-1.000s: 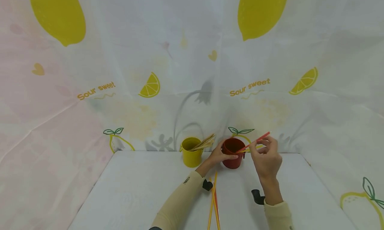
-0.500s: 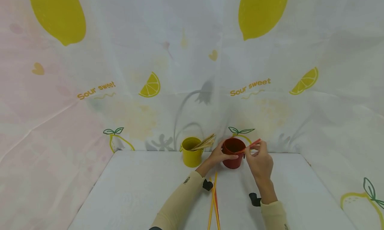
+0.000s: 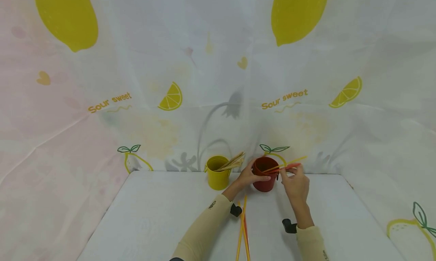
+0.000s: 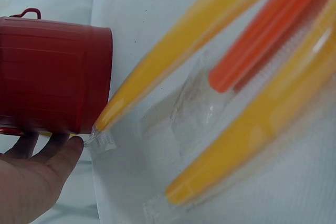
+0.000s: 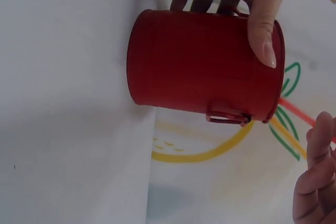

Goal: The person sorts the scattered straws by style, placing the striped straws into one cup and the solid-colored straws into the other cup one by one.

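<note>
My left hand (image 3: 248,176) grips a small red metal bucket (image 3: 263,183), thumb across its front near the rim and fingers behind its left side. My right hand (image 3: 295,183) is just right of the bucket, pinching a red straw (image 3: 292,165) that slants over the rim into it. A yellow straw (image 3: 302,158) leans out at the same side, its end showing above my right fingers. In the right wrist view, the bucket (image 5: 205,64) stands on the table, and the red straw (image 5: 297,112) runs from its mouth to my fingertips.
A yellow bucket (image 3: 218,180) holding several pale, flat-looking sticks (image 3: 233,162) stands to the left. Yellow straws (image 3: 240,230) and a red one lie on the white table (image 3: 153,215) in front, in clear wrappers (image 4: 197,111). A lemon-print cloth (image 3: 211,75) hangs behind.
My right hand has moved left and closer to the red bucket. The red straw lies flatter across the rim, and the yellow straw now shows above it. My left hand stays put.
</note>
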{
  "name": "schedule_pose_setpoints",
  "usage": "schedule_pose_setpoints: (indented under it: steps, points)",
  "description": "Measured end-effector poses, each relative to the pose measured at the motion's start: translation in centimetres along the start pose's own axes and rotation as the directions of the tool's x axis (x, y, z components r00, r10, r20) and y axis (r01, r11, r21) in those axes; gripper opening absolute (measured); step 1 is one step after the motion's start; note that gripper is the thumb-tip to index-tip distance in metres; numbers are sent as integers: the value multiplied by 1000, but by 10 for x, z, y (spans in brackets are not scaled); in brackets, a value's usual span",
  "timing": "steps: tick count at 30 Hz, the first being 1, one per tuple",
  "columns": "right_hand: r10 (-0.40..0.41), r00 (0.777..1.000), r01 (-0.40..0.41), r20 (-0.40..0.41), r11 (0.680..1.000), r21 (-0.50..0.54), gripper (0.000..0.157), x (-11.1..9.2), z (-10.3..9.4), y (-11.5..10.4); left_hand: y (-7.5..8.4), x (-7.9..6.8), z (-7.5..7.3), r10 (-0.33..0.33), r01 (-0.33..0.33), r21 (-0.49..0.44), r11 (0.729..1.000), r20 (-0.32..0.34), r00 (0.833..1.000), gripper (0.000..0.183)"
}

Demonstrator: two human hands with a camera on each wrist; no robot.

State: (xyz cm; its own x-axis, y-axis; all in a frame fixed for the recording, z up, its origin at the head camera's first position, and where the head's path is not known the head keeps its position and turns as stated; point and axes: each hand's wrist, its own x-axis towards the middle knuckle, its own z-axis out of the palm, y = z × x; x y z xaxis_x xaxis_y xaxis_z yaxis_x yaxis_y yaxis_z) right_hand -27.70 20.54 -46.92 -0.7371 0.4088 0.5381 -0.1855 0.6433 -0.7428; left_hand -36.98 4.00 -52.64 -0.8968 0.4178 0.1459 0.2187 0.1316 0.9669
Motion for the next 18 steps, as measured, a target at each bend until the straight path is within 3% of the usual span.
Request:
schedule_pose_setpoints:
  steps: [4,10,18]
  points:
    - [21,1000,-21,9,999,31,17,1,-2,1,-1,1,1,-22,22,-1,1000,-9,1000,74]
    - [87,994,-87,63,996,-8,25,-1,-5,4,0,1,2,-56,57,13,998,-34,998,73]
    - [168,962,-160,217,986,-53,37,-9,-11,4,1,0,1,-58,59,12,998,-29,998,74]
